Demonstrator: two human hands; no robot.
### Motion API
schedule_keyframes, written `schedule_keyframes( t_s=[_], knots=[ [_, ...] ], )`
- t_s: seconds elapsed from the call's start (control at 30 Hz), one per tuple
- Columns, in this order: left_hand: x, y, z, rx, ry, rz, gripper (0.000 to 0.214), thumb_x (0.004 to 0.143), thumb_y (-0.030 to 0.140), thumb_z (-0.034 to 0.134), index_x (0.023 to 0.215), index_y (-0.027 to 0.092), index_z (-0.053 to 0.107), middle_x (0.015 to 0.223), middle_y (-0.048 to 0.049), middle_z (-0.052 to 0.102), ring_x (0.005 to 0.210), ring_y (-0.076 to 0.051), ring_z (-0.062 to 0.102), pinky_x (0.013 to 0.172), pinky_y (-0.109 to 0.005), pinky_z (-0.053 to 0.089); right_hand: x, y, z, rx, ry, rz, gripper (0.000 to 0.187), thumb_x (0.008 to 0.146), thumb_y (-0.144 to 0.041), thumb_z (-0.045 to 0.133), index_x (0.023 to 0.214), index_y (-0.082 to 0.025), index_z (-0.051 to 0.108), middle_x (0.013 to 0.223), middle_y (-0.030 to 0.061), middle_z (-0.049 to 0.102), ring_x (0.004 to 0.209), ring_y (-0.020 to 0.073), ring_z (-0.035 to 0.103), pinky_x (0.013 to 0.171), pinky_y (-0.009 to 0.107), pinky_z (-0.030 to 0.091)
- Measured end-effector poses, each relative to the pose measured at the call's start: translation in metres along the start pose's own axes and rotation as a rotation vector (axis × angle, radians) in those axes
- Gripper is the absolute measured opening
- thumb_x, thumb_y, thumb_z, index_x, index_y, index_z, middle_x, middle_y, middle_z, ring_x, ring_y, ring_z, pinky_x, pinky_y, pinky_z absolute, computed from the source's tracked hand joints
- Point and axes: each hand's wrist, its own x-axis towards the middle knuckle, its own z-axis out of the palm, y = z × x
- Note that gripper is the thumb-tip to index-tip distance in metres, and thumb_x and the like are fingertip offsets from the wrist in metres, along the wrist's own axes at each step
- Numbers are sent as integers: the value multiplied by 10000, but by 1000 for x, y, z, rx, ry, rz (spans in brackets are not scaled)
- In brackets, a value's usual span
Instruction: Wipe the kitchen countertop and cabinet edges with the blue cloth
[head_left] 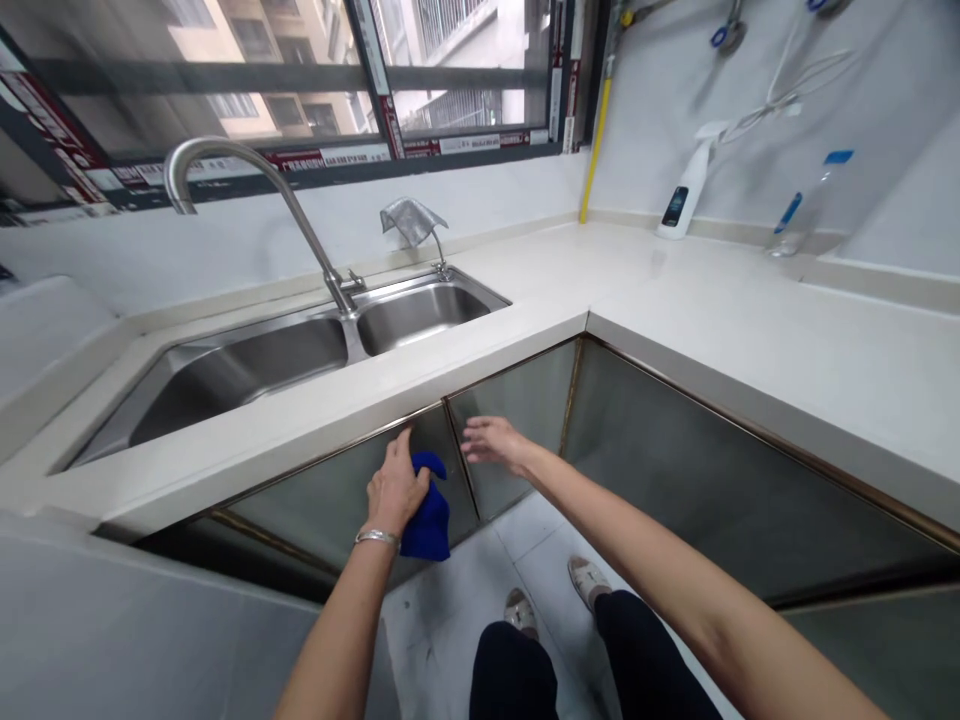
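Note:
My left hand [396, 485] is closed on a blue cloth [430, 520], which hangs down in front of a grey cabinet door [330, 500] under the counter. A silver bangle circles that wrist. To the right, my right hand [491, 442] is held out with its fingers apart and nothing in it. It is in front of the neighbouring cabinet door [525, 400], close to the seam between the two doors. Whether its fingertips touch the door I cannot tell.
A double steel sink [352, 345] with a curved tap [247, 150] is set into the white counter [645, 275]. Against the right wall stand a white spray bottle [686, 195] and a clear bottle [810, 210] with a blue cap. My feet are on the tiled floor [442, 620].

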Motion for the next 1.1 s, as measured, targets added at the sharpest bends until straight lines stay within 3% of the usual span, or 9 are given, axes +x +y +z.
schedule_keyframes(
  t_s=[0.13,0.3,0.37,0.47,0.57,0.67,0.77,0.93,1.1],
  knots=[
    [-6,3,-7,-55,24,-25,697,926,267,425,1599,152,289,1649,-146,396,1429,-388,487,1193,-554,425,-37,31,-9,-198,-22,102,161,774,-33,605,888,-146,585,811,28,640,620,124,649,578,275,599],
    [-12,2,-33,-93,-16,-23,449,904,274,471,1286,214,701,1277,-131,732,1242,-371,646,1105,-522,499,-77,18,-47,-470,18,-27,136,789,-52,555,801,-162,634,721,37,660,714,202,704,701,382,632],
    [-12,1,-53,-125,20,-22,387,888,276,493,1165,238,762,1152,-107,777,1180,-353,676,1086,-488,511,-92,-10,-81,-592,104,-180,168,786,-68,558,833,-181,672,785,56,700,870,232,715,887,429,607],
    [-6,3,-96,-200,184,-89,387,908,348,478,1146,225,757,1147,-107,774,1150,-346,682,1064,-469,522,-116,-65,-151,-740,268,-419,246,799,-106,537,962,-199,697,1160,113,716,1204,274,620,1163,476,432],
    [6,5,-142,-283,444,-252,524,960,452,368,1299,168,649,1287,-157,706,1207,-365,646,1057,-491,524,-144,-110,-226,-1200,485,-724,360,868,-177,447,1153,-162,667,1290,181,667,1198,316,618,1111,506,457],
    [18,8,-172,-326,685,-396,647,1004,425,169,1530,86,333,1518,-222,512,1357,-350,539,1153,-511,450,-169,-133,-283,-1534,673,-655,450,963,-278,338,1262,-82,611,1358,260,615,1165,361,633,1029,512,488],
    [24,11,-173,-302,705,-391,725,1000,461,266,1570,22,177,1535,-268,471,1373,-361,520,1166,-525,442,-181,-137,-313,-1599,643,-438,559,1030,-400,226,1309,-53,565,1416,281,565,1248,374,592,1043,490,466],
    [24,19,-137,-72,442,-150,603,939,459,451,1408,106,589,1416,-236,596,1305,-434,551,1123,-580,462,-173,-135,-325,-1720,542,-346,514,1026,-377,167,1213,-121,571,1349,252,580,1253,347,571,1061,486,439],
    [29,32,-121,258,360,-17,586,931,567,475,1360,213,658,1528,-142,527,1318,-456,494,1141,-609,415,-165,-123,-342,-1684,490,-375,615,995,-511,163,1357,-163,520,1508,231,491,1456,382,412,1182,549,370]
  ],
)
